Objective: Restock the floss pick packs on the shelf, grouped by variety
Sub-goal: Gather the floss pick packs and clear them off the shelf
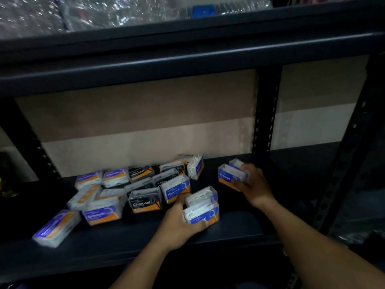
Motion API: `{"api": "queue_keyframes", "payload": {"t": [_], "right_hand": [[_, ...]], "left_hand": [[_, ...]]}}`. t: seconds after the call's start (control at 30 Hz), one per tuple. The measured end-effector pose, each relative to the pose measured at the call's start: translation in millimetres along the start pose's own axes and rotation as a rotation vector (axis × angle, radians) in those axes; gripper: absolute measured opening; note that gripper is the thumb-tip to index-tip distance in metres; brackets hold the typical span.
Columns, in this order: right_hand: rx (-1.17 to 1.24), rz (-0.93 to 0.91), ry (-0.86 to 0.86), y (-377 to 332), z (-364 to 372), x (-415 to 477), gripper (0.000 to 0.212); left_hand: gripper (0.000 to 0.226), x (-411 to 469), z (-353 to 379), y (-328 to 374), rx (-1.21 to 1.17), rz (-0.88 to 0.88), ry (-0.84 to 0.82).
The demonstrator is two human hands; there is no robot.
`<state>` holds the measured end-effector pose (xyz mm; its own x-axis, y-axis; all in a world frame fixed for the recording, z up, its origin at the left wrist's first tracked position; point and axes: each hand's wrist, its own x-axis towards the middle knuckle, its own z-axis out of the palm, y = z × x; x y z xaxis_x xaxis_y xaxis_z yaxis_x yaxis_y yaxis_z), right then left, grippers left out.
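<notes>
Now both hands reach forward, left hand (183, 224) fingers and right hand (255, 184) fingers gripping Round packs (201, 213).

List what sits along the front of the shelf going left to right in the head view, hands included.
Tilted purple pack → Smooth pack → Charcoal pack → left hand holding Round packs → right hand holding another Round pack.

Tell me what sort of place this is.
Probably a stockroom or shop storage area: black slotted-steel shelving, many identical floss pick packs loose on the shelf board, and bulk goods in clear plastic wrap above. Each hand holds Round packs: left hand, right hand.
</notes>
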<state>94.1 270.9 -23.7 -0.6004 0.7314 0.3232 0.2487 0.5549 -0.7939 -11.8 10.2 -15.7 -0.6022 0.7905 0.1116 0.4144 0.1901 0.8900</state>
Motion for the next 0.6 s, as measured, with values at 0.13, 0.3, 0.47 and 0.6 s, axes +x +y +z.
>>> {"api": "queue_keyframes", "payload": {"t": [0.13,0.3,0.47,0.6], "right_hand": [[0.085,0.037,-0.026,-10,-11,-49,0.075],[0.092,0.046,-0.008,-30,-25,-121,0.065],[0.103,0.037,-0.016,-48,-37,-185,0.066],[0.080,0.030,-0.014,-55,-47,-222,0.067]], "left_hand": [[0.065,-25,-4,1,0.012,-0.014,0.037],[0.063,-65,-6,6,0.018,-0.028,0.064],[0.065,-102,-7,11,0.039,-0.036,0.049],[0.060,-136,0,14,0.053,-0.047,0.020]]}}
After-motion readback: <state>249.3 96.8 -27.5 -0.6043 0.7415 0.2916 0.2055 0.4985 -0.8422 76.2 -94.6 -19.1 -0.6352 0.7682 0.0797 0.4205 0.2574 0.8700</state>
